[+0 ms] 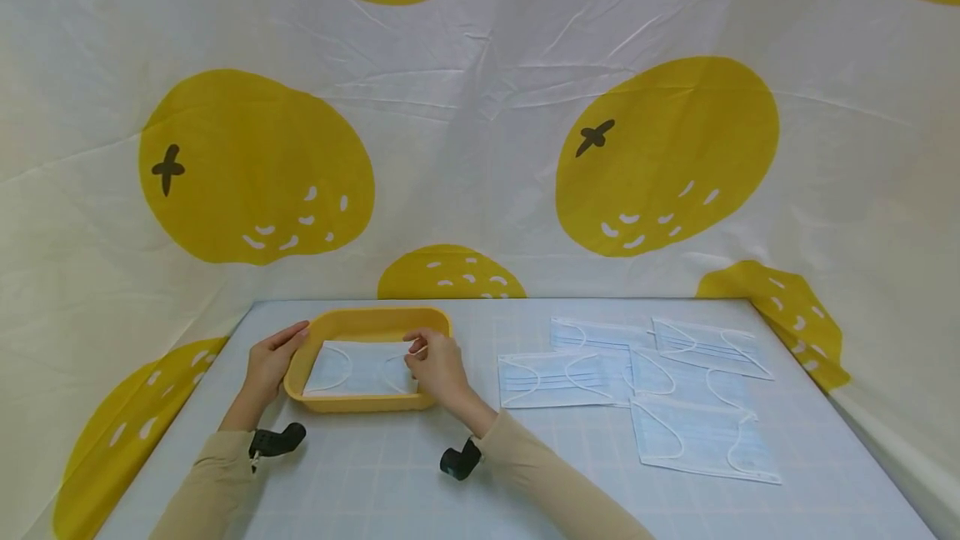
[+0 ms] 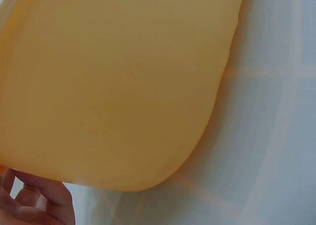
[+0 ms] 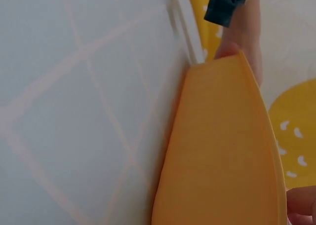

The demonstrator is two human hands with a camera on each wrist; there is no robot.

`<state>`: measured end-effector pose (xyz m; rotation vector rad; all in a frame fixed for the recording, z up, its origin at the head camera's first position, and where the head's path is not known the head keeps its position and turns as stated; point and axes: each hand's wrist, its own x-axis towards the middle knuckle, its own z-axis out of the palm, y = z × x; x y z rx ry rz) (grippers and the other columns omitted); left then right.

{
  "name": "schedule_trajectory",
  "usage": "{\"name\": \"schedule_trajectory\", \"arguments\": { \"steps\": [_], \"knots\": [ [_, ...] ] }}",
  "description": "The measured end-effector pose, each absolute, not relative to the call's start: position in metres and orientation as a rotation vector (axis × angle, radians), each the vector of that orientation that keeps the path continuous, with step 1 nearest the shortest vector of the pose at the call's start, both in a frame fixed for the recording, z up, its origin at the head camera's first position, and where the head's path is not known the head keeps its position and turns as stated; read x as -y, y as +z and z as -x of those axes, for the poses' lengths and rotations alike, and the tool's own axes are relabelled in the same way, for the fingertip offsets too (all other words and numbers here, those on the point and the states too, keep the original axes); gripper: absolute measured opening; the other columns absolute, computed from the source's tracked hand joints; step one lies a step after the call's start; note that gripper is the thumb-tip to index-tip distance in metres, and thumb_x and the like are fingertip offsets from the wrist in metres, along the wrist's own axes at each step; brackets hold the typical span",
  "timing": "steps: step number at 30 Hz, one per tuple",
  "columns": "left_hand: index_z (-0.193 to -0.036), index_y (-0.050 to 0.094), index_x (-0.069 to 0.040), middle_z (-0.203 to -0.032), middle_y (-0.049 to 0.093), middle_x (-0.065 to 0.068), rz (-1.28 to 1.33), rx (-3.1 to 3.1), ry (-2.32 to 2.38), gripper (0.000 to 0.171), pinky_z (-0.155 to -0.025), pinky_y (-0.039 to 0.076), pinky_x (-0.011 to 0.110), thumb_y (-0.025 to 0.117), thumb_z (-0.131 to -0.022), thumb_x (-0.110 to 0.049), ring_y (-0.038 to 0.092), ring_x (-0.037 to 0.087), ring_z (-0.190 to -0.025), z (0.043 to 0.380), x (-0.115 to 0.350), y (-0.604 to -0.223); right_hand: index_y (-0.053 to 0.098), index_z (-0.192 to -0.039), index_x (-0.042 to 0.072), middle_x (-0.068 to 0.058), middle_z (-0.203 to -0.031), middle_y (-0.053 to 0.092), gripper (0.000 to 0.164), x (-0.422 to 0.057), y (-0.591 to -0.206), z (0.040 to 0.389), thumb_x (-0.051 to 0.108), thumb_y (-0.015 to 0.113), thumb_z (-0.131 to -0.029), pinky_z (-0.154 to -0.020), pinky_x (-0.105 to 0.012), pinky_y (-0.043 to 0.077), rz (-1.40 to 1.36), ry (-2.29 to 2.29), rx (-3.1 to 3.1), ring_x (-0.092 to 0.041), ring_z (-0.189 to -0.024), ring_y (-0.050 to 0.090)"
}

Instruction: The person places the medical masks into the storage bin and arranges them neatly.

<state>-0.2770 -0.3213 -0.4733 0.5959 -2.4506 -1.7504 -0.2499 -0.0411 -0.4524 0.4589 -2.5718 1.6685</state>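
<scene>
A yellow tray (image 1: 360,403) with rounded corners stands on the left part of the table. Inside it lies a light blue face mask (image 1: 356,372) with white ear loops. My left hand (image 1: 268,363) holds the tray's left end; in the left wrist view its curled fingers (image 2: 42,198) are against the tray wall. Over the tray's right side, my right hand (image 1: 438,367) pinches the mask near its right ear loop, though the fingertips partly cover the contact. The right wrist view shows mostly the tray's outer wall (image 3: 217,146), with a bit of the right fingers (image 3: 302,203) at its rim.
Right of the tray, several more face masks (image 1: 705,436) lie flat and partly overlapping on the pale gridded table (image 1: 375,482). A white curtain with yellow fruit prints (image 1: 465,165) hangs behind the table's far edge. Dark wrist cameras (image 1: 459,461) sit below both hands.
</scene>
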Motion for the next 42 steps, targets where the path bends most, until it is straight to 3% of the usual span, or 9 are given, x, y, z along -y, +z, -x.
{"name": "schedule_trajectory", "arguments": {
  "steps": [3, 8, 13, 23, 30, 34, 39, 42],
  "knots": [
    [-0.140, 0.050, -0.011, -0.146, 0.047, 0.004, -0.603, 2.463, -1.738, 0.060, -0.093, 0.046, 0.009, 0.057, -0.093, -0.046, 0.049, 0.007, -0.125, 0.278, 0.321, -0.474, 0.068, -0.105, 0.001, -0.013, -0.093, 0.067, 0.021, 0.037, -0.452, 0.248, -0.001, 0.068, -0.085, -0.057, -0.015, 0.053, -0.545, 1.687, 2.541, -0.009, -0.075, 0.062],
    [-0.142, 0.048, -0.011, -0.150, 0.041, 0.009, -0.618, 2.468, -1.751, 0.058, -0.103, 0.043, 0.019, 0.055, -0.095, -0.045, 0.042, 0.018, -0.136, 0.277, 0.321, -0.474, 0.069, -0.106, 0.005, -0.014, -0.103, 0.068, 0.019, 0.028, -0.447, 0.243, 0.002, 0.067, -0.087, -0.075, -0.016, 0.054, -0.648, 1.697, 2.514, -0.011, -0.085, 0.062],
    [-0.142, 0.047, -0.009, -0.150, 0.042, 0.010, -0.609, 2.457, -1.770, 0.060, -0.108, 0.040, 0.027, 0.056, -0.094, -0.045, 0.039, 0.021, -0.138, 0.278, 0.320, -0.473, 0.069, -0.106, 0.007, -0.014, -0.104, 0.068, 0.019, 0.015, -0.440, 0.238, 0.004, 0.067, -0.088, -0.074, -0.015, 0.054, -0.651, 1.729, 2.509, -0.014, -0.087, 0.062],
    [-0.141, 0.049, -0.011, -0.146, 0.046, 0.003, -0.614, 2.456, -1.768, 0.059, -0.094, 0.046, 0.011, 0.059, -0.093, -0.044, 0.045, 0.014, -0.133, 0.279, 0.322, -0.473, 0.069, -0.103, 0.005, -0.014, -0.102, 0.070, 0.019, -0.013, -0.429, 0.235, 0.000, 0.068, -0.085, -0.071, -0.019, 0.055, -0.714, 1.660, 2.472, -0.022, -0.086, 0.066],
    [-0.142, 0.048, -0.011, -0.149, 0.044, 0.006, -0.626, 2.457, -1.793, 0.059, -0.091, 0.046, 0.010, 0.059, -0.093, -0.042, 0.044, 0.015, -0.133, 0.278, 0.322, -0.472, 0.069, -0.107, 0.007, -0.010, -0.105, 0.071, 0.023, -0.035, -0.425, 0.235, 0.002, 0.069, -0.085, -0.072, -0.017, 0.054, -0.718, 1.644, 2.493, -0.021, -0.087, 0.065],
    [-0.141, 0.048, -0.011, -0.146, 0.047, 0.001, -0.640, 2.437, -1.804, 0.058, -0.085, 0.046, 0.005, 0.060, -0.093, -0.041, 0.047, 0.009, -0.127, 0.278, 0.322, -0.472, 0.068, -0.109, 0.009, -0.010, -0.105, 0.070, 0.024, -0.052, -0.423, 0.233, 0.003, 0.070, -0.085, -0.073, -0.018, 0.054, -0.698, 1.626, 2.527, -0.019, -0.088, 0.065],
    [-0.141, 0.048, -0.009, -0.146, 0.047, 0.004, -0.620, 2.443, -1.789, 0.062, -0.082, 0.047, 0.004, 0.061, -0.091, -0.044, 0.051, 0.003, -0.119, 0.278, 0.321, -0.472, 0.068, -0.108, 0.010, -0.006, -0.105, 0.070, 0.026, -0.074, -0.424, 0.232, 0.002, 0.071, -0.083, -0.073, -0.018, 0.054, -0.645, 1.612, 2.534, -0.019, -0.087, 0.066],
    [-0.141, 0.048, -0.010, -0.146, 0.046, 0.004, -0.637, 2.452, -1.786, 0.062, -0.083, 0.048, 0.005, 0.061, -0.091, -0.045, 0.050, 0.006, -0.123, 0.279, 0.321, -0.472, 0.068, -0.108, 0.010, -0.007, -0.105, 0.070, 0.027, -0.087, -0.425, 0.232, 0.001, 0.071, -0.083, -0.072, -0.017, 0.054, -0.611, 1.616, 2.531, -0.020, -0.087, 0.066]
  ]
}}
